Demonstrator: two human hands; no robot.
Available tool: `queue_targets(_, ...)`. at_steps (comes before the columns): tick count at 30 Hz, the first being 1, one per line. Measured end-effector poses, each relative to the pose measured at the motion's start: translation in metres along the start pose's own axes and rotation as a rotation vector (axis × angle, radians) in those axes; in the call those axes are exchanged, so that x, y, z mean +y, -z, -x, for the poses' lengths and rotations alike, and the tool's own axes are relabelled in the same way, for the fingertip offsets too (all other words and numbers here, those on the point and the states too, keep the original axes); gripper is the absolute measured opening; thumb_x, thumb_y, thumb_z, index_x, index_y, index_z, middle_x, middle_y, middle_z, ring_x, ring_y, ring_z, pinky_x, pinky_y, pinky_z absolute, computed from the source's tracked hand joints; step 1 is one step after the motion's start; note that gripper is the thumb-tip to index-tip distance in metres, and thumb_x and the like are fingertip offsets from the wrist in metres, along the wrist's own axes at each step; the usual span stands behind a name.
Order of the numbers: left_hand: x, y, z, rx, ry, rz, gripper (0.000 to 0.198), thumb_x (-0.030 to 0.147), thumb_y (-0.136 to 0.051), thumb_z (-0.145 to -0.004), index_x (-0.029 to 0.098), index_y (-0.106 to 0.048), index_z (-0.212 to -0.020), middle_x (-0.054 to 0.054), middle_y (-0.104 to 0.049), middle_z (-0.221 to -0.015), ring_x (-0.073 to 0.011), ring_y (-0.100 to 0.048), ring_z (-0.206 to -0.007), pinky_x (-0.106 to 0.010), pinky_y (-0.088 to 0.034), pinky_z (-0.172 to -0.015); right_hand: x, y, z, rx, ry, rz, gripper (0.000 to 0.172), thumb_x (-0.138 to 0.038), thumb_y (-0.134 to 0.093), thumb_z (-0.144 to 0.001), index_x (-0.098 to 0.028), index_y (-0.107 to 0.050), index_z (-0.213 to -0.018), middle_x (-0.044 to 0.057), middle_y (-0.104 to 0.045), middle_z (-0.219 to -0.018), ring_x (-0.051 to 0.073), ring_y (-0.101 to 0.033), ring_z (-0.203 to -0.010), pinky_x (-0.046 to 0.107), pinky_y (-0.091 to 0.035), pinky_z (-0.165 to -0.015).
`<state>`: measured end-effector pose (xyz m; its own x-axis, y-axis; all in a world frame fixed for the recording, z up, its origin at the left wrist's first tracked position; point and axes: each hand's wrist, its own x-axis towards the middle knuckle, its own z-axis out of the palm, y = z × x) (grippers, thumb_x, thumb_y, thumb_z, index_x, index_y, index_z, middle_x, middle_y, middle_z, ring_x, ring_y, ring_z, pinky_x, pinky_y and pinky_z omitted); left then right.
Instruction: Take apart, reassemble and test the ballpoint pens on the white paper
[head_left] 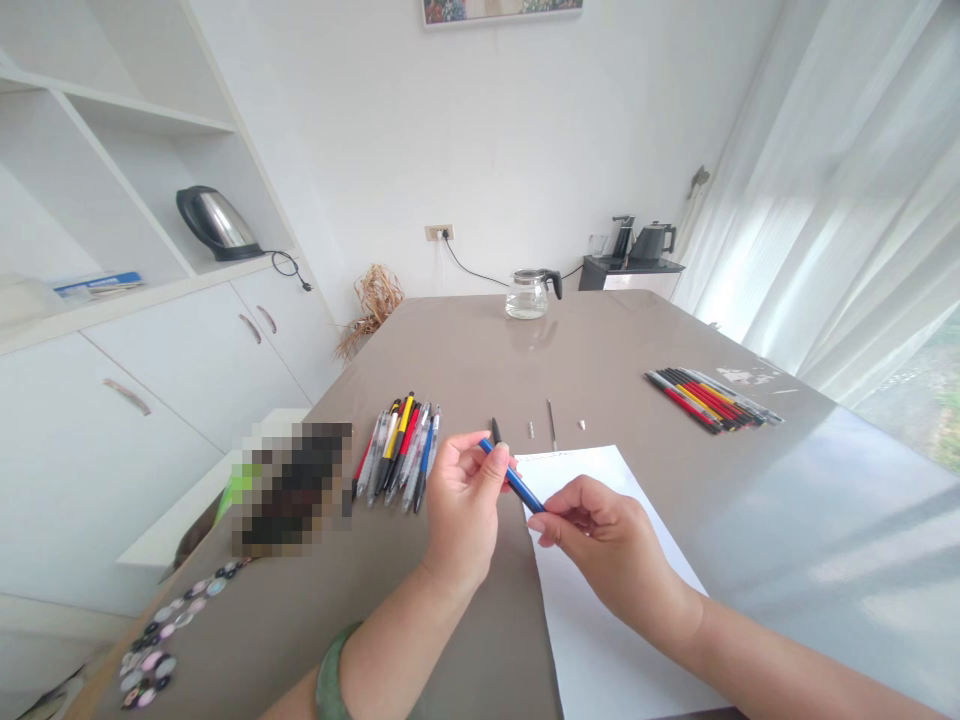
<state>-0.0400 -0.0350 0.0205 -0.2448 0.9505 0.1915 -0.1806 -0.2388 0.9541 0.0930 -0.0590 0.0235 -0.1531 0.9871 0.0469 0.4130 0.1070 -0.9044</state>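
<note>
My left hand (463,500) and my right hand (600,535) both grip a blue pen barrel (517,483) just above the table, one at each end. The fingers of both hands are pinched around it. A small black pen part (496,430) lies right behind the left fingers. A thin refill (551,423), a tiny spring (531,429) and a small white piece (582,424) lie on the table beyond the hands. Under my right hand lies a white sheet of paper (600,620).
A pile of several pens (397,450) lies left of my hands, another row of pens (709,396) at the far right. A glass jug (529,293) stands at the table's far edge. A blurred patch (292,490) and beads (161,640) sit at the left edge.
</note>
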Motion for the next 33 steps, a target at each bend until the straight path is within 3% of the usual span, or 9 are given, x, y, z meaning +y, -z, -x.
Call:
queue_targets(8,0.000,-0.001,0.000,-0.070,0.114,0.070,0.028,0.030,-0.055,-0.075,0.019,-0.046,-0.098,-0.001,-0.058,-0.072,-0.0168,-0.058,-0.077,-0.029,-0.047,-0.064,0.009,-0.003,-0.004,-0.049,0.013,-0.134,0.009,-0.026,-0.056,-0.071,-0.020,-0.051,-0.076,-0.002,-0.059,-0.064,0.012,-0.055,-0.060,0.024,-0.042,-0.057)
queue_targets(15,0.008,-0.004,0.007,-0.269,0.253,0.089,0.052,0.029,-0.054,-0.076,0.027,-0.031,-0.124,-0.005,-0.060,-0.091,-0.0158,-0.057,-0.080,-0.028,-0.045,-0.067,0.010,-0.002,-0.010,-0.075,-0.045,-0.475,0.015,-0.028,-0.061,-0.068,-0.018,-0.053,-0.074,0.000,-0.060,-0.072,0.012,-0.057,-0.063,0.027,-0.047,-0.063)
queue_targets(19,0.003,-0.004,0.008,-0.375,0.311,0.017,0.033,0.034,-0.052,-0.076,0.015,-0.052,-0.103,-0.006,-0.061,-0.079,-0.0159,-0.056,-0.072,-0.028,-0.045,-0.063,0.011,-0.002,-0.013,-0.069,-0.055,-0.493,0.017,-0.030,-0.062,-0.067,-0.016,-0.053,-0.072,0.000,-0.060,-0.070,0.012,-0.058,-0.061,0.027,-0.048,-0.062)
queue_targets(22,0.000,-0.003,0.008,-0.427,0.332,-0.053,0.030,0.038,-0.050,-0.077,0.013,-0.057,-0.093,-0.003,-0.060,-0.067,-0.0137,-0.057,-0.063,-0.029,-0.045,-0.064,0.013,-0.002,-0.014,-0.065,-0.057,-0.401,0.018,-0.033,-0.060,-0.068,-0.016,-0.053,-0.072,0.002,-0.061,-0.070,0.012,-0.057,-0.061,0.025,-0.047,-0.059)
queue_targets(25,0.000,-0.003,0.007,-0.399,0.349,-0.126,0.032,0.041,-0.050,-0.076,0.015,-0.058,-0.091,-0.005,-0.062,-0.076,-0.0164,-0.059,-0.070,-0.029,-0.046,-0.065,0.011,0.008,-0.017,-0.065,-0.019,-0.167,0.019,-0.036,-0.057,-0.069,-0.017,-0.056,-0.072,0.001,-0.061,-0.066,0.011,-0.053,-0.055,0.023,-0.043,-0.052)
queue_targets(30,-0.002,-0.002,0.004,-0.365,0.389,-0.239,0.031,0.038,-0.050,-0.075,0.015,-0.058,-0.095,-0.007,-0.062,-0.086,-0.0172,-0.061,-0.070,-0.029,-0.046,-0.064,0.014,0.052,-0.044,0.185,0.068,0.252,0.024,-0.039,-0.048,-0.074,-0.019,-0.059,-0.069,-0.001,-0.057,-0.058,0.010,-0.046,-0.050,0.021,-0.036,-0.046)
queue_targets(33,-0.010,0.000,0.004,-0.454,0.383,-0.312,0.029,0.034,-0.051,-0.074,0.015,-0.059,-0.094,-0.006,-0.061,-0.085,-0.0160,-0.060,-0.067,-0.028,-0.045,-0.064,0.028,0.076,-0.077,0.203,0.074,0.474,0.022,-0.037,-0.048,-0.072,-0.020,-0.062,-0.069,-0.001,-0.058,-0.057,0.011,-0.047,-0.051,0.021,-0.033,-0.046)
